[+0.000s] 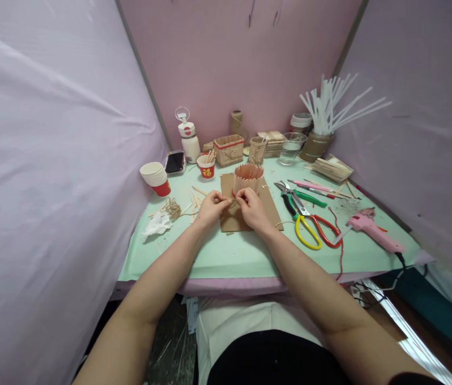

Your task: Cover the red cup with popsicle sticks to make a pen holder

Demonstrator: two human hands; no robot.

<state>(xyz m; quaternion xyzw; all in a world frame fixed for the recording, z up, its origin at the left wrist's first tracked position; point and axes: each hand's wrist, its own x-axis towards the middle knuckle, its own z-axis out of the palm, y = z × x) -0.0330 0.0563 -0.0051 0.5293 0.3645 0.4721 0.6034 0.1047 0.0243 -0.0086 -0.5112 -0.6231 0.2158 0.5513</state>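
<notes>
My left hand (214, 206) and my right hand (251, 208) meet over a brown cardboard sheet (269, 206), fingertips pinched close together. A thin strand of twine runs between them, small and partly covered by my fingers. Just behind my hands stands a round holder made of upright wooden sticks (247, 182), with a jagged top rim and a bit of red cord low on its left side. To the left of my left hand lies a loose bundle of twine (173, 209). A pale strand end comes out on the right, past my right wrist.
Scissors (304, 214), green-handled pliers (309, 199) and a pink glue gun (376, 232) lie on the right. Stacked paper cups (155, 179) and a crumpled tissue (156, 227) are left. Behind stand a white bottle (190, 147), a stick basket (229, 152) and a water cup (290, 149).
</notes>
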